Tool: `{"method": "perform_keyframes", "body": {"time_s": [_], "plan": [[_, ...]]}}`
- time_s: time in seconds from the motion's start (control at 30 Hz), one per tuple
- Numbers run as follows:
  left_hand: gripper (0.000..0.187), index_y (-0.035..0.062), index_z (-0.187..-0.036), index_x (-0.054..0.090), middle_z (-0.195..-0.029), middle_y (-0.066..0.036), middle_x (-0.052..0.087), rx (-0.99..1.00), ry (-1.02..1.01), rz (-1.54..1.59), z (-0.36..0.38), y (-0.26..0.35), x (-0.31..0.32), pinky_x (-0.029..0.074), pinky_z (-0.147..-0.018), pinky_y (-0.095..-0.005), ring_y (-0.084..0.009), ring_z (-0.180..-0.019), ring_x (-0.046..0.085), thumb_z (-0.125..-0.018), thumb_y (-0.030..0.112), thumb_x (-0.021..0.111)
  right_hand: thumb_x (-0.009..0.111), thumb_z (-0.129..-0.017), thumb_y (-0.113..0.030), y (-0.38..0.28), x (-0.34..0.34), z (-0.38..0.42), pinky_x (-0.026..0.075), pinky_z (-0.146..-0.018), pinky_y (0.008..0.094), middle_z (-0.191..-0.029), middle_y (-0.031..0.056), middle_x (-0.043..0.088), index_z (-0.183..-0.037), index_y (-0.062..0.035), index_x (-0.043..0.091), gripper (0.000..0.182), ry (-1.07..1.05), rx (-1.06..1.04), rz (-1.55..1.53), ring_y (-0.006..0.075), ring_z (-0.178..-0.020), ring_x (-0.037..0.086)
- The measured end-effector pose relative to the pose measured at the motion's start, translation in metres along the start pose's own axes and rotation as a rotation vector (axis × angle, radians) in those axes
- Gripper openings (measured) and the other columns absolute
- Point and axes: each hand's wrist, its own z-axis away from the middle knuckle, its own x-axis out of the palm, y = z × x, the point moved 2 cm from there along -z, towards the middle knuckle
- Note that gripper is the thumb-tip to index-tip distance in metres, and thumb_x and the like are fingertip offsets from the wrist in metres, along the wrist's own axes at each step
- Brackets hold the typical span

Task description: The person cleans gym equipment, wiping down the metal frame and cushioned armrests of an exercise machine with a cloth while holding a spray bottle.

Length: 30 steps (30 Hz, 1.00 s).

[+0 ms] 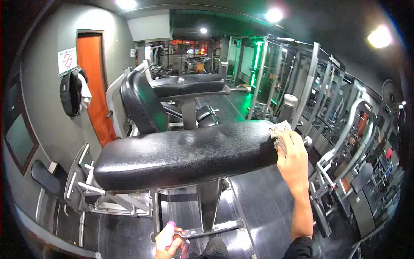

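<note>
My right hand (291,150) is closed on a pale cloth (279,131), pressed against the right end of a long black padded bench (185,149). The pad's upper surface looks smooth and shiny under the lights. Low in the view, my left hand (169,244) wraps round a bottle (168,233) with a pink top. The lower part of that bottle is hidden by the fingers and the frame's bottom edge. A dark metal post (208,205) holds the pad up from below.
Behind the pad stands another machine with a black backrest (144,101) and a second long pad (187,85). Weight machines (340,151) line the right side. An orange door (97,90) and a hanging black bag (70,93) are at the left wall.
</note>
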Motion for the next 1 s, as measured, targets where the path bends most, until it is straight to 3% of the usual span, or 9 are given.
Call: {"method": "perform_keyframes", "body": {"time_s": [0.1,0.2,0.33,0.57,0.63,0.7,0.73,0.83,1.0], "plan": [[0.044,-0.0064,-0.117,0.045,-0.090,-0.017,0.059,-0.023,0.051,0.043,-0.002,0.005,0.003,0.048,-0.055,-0.0299,-0.0186,-0.058,0.059,-0.086,0.020,0.063,0.060,-0.075,-0.002,-0.031,0.010,-0.006,0.048,-0.079,0.0396,-0.096,0.0134,0.058,-0.103,-0.0055,0.059,0.028,-0.001,-0.178,-0.078,0.0323,-0.093,0.056],[0.045,-0.0046,-0.128,0.042,-0.104,-0.017,0.060,-0.027,-0.024,0.138,-0.003,0.009,0.006,0.051,-0.061,-0.0255,-0.0135,-0.072,0.060,-0.085,-0.003,0.057,0.061,-0.074,-0.006,-0.085,0.032,-0.007,0.049,-0.080,0.0387,-0.096,0.0127,0.059,-0.098,-0.0051,0.061,0.024,0.017,-0.356,-0.188,0.0304,-0.093,0.059],[0.043,-0.0045,-0.127,0.043,-0.105,-0.017,0.060,0.008,-0.003,0.096,0.003,0.009,0.004,0.050,-0.063,-0.0261,-0.0134,-0.071,0.059,-0.085,-0.004,0.056,0.058,-0.077,-0.013,-0.152,0.065,-0.006,0.049,-0.082,0.0376,-0.103,0.0142,0.059,-0.103,-0.0051,0.061,0.028,-0.070,-0.564,-0.351,0.0317,-0.100,0.057],[0.036,-0.0040,-0.117,0.046,-0.087,-0.014,0.058,0.014,0.116,0.051,0.031,0.026,-0.001,0.047,-0.063,-0.0294,-0.0147,-0.063,0.056,-0.088,0.013,0.059,0.058,-0.070,-0.011,-0.274,0.098,-0.004,0.045,-0.088,0.0379,-0.104,0.0183,0.058,-0.108,0.0016,0.054,0.040,-0.040,-0.760,-0.427,0.0325,-0.104,0.054],[0.036,-0.0015,-0.114,0.047,-0.079,-0.013,0.057,0.021,0.151,0.007,0.039,0.031,-0.001,0.046,-0.062,-0.0313,-0.0165,-0.061,0.055,-0.088,0.021,0.059,0.056,-0.075,-0.017,-0.303,0.109,-0.003,0.047,-0.082,0.0375,-0.100,0.0169,0.058,-0.096,0.0024,0.060,0.029,-0.030,-0.783,-0.487,0.0276,-0.099,0.055],[0.038,0.0002,-0.114,0.045,-0.077,-0.012,0.055,-0.057,0.280,0.015,0.049,0.033,-0.002,0.045,-0.063,-0.0324,-0.0171,-0.061,0.054,-0.089,0.025,0.058,0.056,-0.074,-0.018,-0.327,0.118,0.005,0.045,-0.084,0.0427,-0.099,0.0168,0.058,-0.090,0.0007,0.062,0.025,0.084,-0.834,-0.483,0.0295,-0.099,0.054],[0.040,0.0012,-0.115,0.043,-0.078,-0.012,0.055,-0.066,0.307,0.001,0.053,0.032,-0.002,0.045,-0.062,-0.0327,-0.0180,-0.060,0.054,-0.088,0.027,0.058,0.056,-0.074,-0.019,-0.336,0.121,0.010,0.042,-0.088,0.0478,-0.099,0.0164,0.058,-0.087,-0.0001,0.063,0.024,0.070,-0.829,-0.498,0.0336,-0.104,0.052],[0.041,0.0018,-0.117,0.042,-0.080,-0.013,0.054,-0.001,0.350,0.008,0.054,0.033,0.001,0.045,-0.062,-0.0330,-0.0182,-0.060,0.054,-0.089,0.028,0.057,0.056,-0.074,-0.020,-0.349,0.130,0.022,0.039,-0.093,0.0496,-0.101,0.0167,0.058,-0.088,-0.0003,0.065,0.026,0.175,-0.935,-0.431,0.0375,-0.109,0.049],[0.042,0.0017,-0.117,0.041,-0.084,-0.014,0.054,0.033,0.274,-0.030,0.055,0.023,-0.006,0.044,-0.062,-0.0327,-0.0174,-0.060,0.053,-0.089,0.029,0.057,0.055,-0.076,-0.020,-0.323,0.141,0.041,0.034,-0.102,0.0464,-0.106,0.0130,0.059,-0.095,0.0000,0.066,0.030,0.215,-1.002,-0.509,0.0325,-0.113,0.049]]}}
